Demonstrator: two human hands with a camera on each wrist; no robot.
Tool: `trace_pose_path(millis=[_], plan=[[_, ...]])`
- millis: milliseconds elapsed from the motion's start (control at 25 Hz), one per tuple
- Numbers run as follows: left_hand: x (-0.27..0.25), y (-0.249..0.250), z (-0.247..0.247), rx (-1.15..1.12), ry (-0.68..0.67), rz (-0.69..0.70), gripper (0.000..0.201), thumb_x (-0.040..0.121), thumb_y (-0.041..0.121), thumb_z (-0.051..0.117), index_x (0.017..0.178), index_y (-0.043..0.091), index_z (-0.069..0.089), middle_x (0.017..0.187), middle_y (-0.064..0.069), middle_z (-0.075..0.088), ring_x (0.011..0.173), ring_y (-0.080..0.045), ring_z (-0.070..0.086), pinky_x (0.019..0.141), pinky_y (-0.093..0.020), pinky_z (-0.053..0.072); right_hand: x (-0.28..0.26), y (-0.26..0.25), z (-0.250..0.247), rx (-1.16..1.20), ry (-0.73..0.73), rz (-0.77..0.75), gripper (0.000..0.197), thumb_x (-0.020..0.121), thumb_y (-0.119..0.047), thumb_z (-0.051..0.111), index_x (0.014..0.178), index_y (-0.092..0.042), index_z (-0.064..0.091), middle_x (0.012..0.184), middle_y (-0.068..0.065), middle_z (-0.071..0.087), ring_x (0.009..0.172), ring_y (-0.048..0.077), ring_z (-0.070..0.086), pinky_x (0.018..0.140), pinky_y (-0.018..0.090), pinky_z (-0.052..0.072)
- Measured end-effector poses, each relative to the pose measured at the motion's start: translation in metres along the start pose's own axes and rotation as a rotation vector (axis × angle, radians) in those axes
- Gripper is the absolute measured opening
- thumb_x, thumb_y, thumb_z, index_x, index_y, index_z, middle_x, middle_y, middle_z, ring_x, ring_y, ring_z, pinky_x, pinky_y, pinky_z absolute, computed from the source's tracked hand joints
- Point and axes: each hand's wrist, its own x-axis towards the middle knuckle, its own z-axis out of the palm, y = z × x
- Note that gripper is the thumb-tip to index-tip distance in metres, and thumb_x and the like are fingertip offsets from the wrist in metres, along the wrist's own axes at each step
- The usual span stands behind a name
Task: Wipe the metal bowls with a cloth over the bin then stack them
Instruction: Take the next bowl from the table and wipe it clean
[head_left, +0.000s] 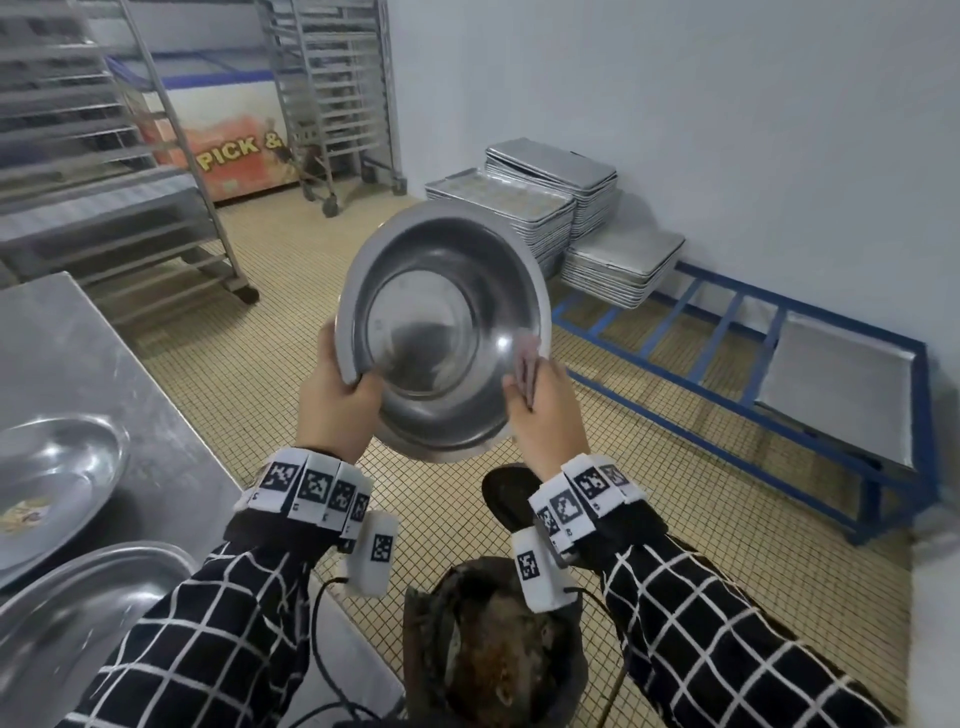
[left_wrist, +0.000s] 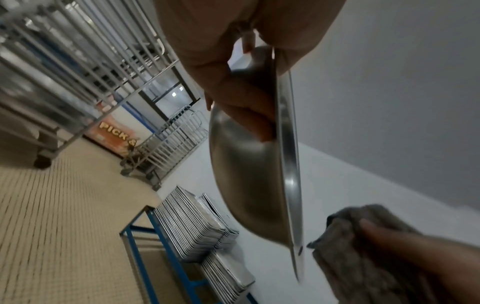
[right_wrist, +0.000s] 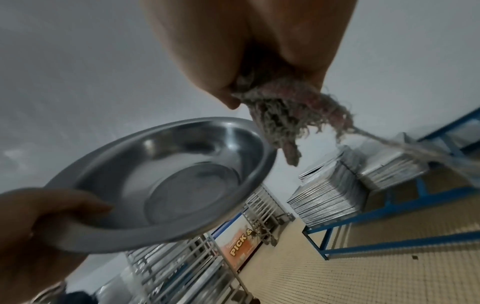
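"PICK &" on orange panel (head_left: 236, 150)

Steel counter (head_left: 78, 353): carrying two metal bowls at its near edge, the farther bowl (head_left: 52, 478) holding crumbs, the nearer bowl (head_left: 78, 613) overlapping its rim.
Tiled floor (head_left: 415, 519): supporting wheeled tray racks (head_left: 332, 104) and a blue frame (head_left: 727, 410).
Blue frame: bearing stacked baking trays (head_left: 550, 202) against the wall.
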Motion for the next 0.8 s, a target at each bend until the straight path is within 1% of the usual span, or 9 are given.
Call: trace_pose_path(millis=[80,120,200,240,360,480,560,720,800], plan=[[-0.002,0.002,0.003,0.010,-0.016,0.037,0.048,0.092,0.007,0.053,0.136,0.023,0.041,0.088,0.015,0.057,0.074,0.008,0.057,0.058,-0.006,0.041,-0.013,-0.015,0.014,-0.016,-0.227,-0.157,0.039,0.097,-0.039,0.047,0.126,-0.013,0.048,0.122,0.002,0.052,0.108,0.014,0.055,0.089,0.020,0.049],[-0.003,0.005,0.004,0.014,-0.017,0.057,0.046,0.092,0.007,0.053,0.134,0.021,0.044,0.089,0.017,0.057,0.074,0.011,0.056,0.058,-0.003,0.041,-0.021,-0.020,0.022,-0.035,-0.380,-0.253,0.043,0.098,-0.042,0.042,0.135,-0.019,0.044,0.135,0.002,0.048,0.119,0.016,0.051,0.101,0.031,0.044],[-0.002,0.008,0.002,0.010,-0.044,0.068,0.043,0.092,0.009,0.054,0.133,0.021,0.047,0.089,0.017,0.059,0.077,0.008,0.057,0.062,-0.005,0.043,-0.029,-0.018,0.030,-0.114,-0.596,-0.402,0.052,0.100,-0.048,0.028,0.150,-0.031,0.023,0.157,0.000,0.022,0.140,0.019,0.030,0.113,0.036,0.029],[-0.001,0.009,0.000,-0.010,-0.060,0.059,0.043,0.092,0.009,0.054,0.132,0.021,0.049,0.090,0.016,0.060,0.079,0.005,0.058,0.065,-0.011,0.044,-0.026,-0.011,0.028,-0.196,-0.638,-0.416,0.054,0.100,-0.051,0.020,0.151,-0.034,0.017,0.160,-0.003,0.012,0.143,0.018,0.022,0.114,0.036,0.024],[0.000,0.010,-0.007,-0.054,-0.091,0.042,0.041,0.091,0.006,0.055,0.126,0.026,0.052,0.094,0.016,0.062,0.085,0.001,0.059,0.071,-0.019,0.046,-0.002,0.018,0.011,-0.758,-0.541,-0.466,0.072,0.090,-0.057,-0.004,0.152,-0.026,0.017,0.159,-0.001,0.018,0.147,0.019,0.009,0.119,0.040,0.012],[-0.003,0.011,-0.004,-0.031,-0.098,0.051,0.042,0.090,0.007,0.055,0.128,0.025,0.052,0.094,0.014,0.063,0.082,0.003,0.061,0.071,-0.023,0.048,0.019,0.028,-0.003,-1.074,-0.392,-0.339,0.069,0.096,-0.053,0.007,0.152,-0.015,0.015,0.159,0.005,0.015,0.147,0.023,0.004,0.119,0.041,0.002],[-0.005,0.013,-0.002,-0.017,-0.069,0.044,0.039,0.090,0.007,0.053,0.125,0.024,0.053,0.087,0.015,0.061,0.072,0.005,0.058,0.065,-0.019,0.044,0.011,0.020,-0.001,-1.000,-0.395,-0.310,0.064,0.099,-0.051,0.013,0.152,-0.014,0.017,0.159,0.007,0.017,0.147,0.024,0.008,0.119,0.041,0.003],[-0.006,0.020,-0.007,-0.023,0.021,0.040,0.034,0.088,0.002,0.049,0.112,0.027,0.052,0.078,0.012,0.055,0.064,0.001,0.049,0.051,-0.005,0.039,-0.043,-0.010,0.019,-0.546,-0.425,-0.416,0.059,0.098,-0.049,0.011,0.146,-0.022,0.034,0.147,0.002,0.042,0.135,0.022,0.037,0.113,0.041,0.026],[-0.006,0.021,-0.009,-0.053,0.031,0.036,0.034,0.087,0.002,0.049,0.108,0.028,0.052,0.078,0.012,0.056,0.064,0.002,0.050,0.051,-0.005,0.040,-0.053,-0.009,0.021,-0.584,-0.386,-0.389,0.067,0.095,-0.053,0.002,0.148,-0.021,0.028,0.152,0.001,0.035,0.141,0.021,0.029,0.117,0.041,0.021]])
